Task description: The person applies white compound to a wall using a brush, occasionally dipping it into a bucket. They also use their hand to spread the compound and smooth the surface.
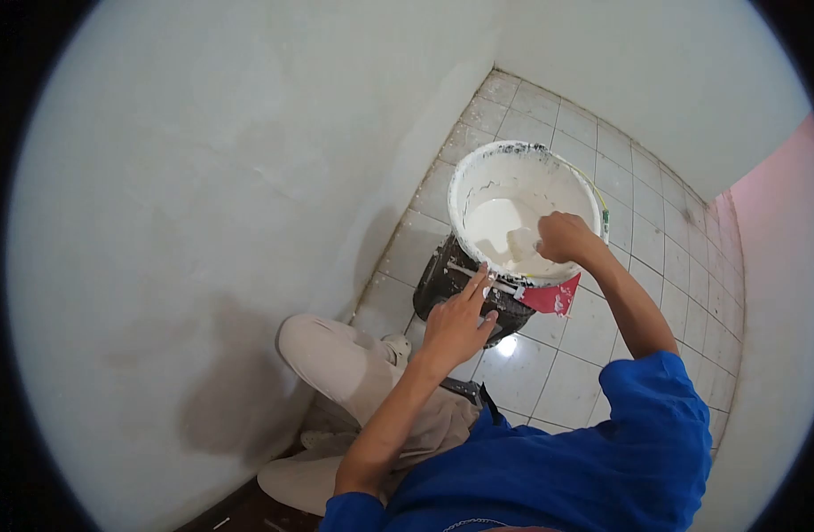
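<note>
A large white bucket [464, 197] with white paint [495, 222] inside stands on a dark, paint-spattered container [433, 282]. My right hand [564, 237] is closed inside the bucket, around the handle end of a pale brush-like tool [521, 242] whose head is at the paint. The handle itself is hidden by my fingers. With fingers apart, my left hand [458, 324] lies near the bucket's front rim, its fingertips at the edge. A red flat piece [550, 298] hangs just below the rim, between my two hands.
Pale walls [247, 133] rise at the left and at the back. White floor tiles [633, 226] surround the bucket. My bent leg [336, 359] is at the lower left, close to the wall. A pink wall [779, 195] shows at the right.
</note>
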Action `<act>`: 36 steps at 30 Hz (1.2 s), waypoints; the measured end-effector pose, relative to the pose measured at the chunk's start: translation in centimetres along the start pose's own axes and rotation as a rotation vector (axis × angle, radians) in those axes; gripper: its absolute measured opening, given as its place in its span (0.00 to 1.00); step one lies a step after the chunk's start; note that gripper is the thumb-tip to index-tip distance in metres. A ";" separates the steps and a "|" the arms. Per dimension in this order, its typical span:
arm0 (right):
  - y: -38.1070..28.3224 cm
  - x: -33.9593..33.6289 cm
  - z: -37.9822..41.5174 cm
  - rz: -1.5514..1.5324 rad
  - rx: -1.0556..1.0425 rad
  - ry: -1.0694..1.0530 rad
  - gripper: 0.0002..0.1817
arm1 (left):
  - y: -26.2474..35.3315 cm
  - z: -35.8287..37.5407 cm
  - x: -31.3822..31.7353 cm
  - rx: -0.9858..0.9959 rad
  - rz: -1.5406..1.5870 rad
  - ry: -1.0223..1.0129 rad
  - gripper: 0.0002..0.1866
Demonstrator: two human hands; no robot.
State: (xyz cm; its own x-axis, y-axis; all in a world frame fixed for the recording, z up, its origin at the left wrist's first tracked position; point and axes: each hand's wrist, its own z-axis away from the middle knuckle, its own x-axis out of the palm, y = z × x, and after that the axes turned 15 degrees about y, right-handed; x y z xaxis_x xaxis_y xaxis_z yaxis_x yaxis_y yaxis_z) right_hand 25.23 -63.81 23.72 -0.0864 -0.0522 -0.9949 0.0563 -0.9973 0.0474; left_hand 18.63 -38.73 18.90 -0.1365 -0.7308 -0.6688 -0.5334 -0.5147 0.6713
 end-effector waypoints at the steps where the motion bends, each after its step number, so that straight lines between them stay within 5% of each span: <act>1: -0.1 -1.3 1.1 0.004 0.021 0.038 0.17 | 0.0 0.0 0.0 -0.001 0.003 0.000 0.29; 6: 0.0 -2.3 7.3 -0.153 0.160 0.374 0.13 | -0.2 0.1 0.4 -0.011 0.002 -0.007 0.29; 20: 0.0 4.0 12.9 -0.493 0.370 0.734 0.12 | -0.2 1.0 -0.1 -0.092 0.018 -0.060 0.31; 24: 1.5 5.6 11.9 -0.693 0.384 0.818 0.14 | -1.2 3.3 -2.5 0.005 0.095 0.176 0.28; 27: 0.9 4.6 10.7 -1.168 0.750 0.678 0.15 | -1.1 5.5 -8.0 -0.166 0.354 0.257 0.25; 36: -5.5 -2.0 6.1 -1.687 0.584 0.545 0.21 | -10.0 19.5 -16.3 -0.475 0.676 0.893 0.12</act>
State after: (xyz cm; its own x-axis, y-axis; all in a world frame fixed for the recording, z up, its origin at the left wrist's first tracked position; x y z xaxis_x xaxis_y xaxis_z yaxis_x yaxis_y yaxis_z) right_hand 19.08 -58.55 26.03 0.6134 0.7866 0.0713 -0.0536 0.1315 -0.9899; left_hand 9.88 -12.90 16.89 0.4544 -0.8701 0.1907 -0.1927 0.1130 0.9747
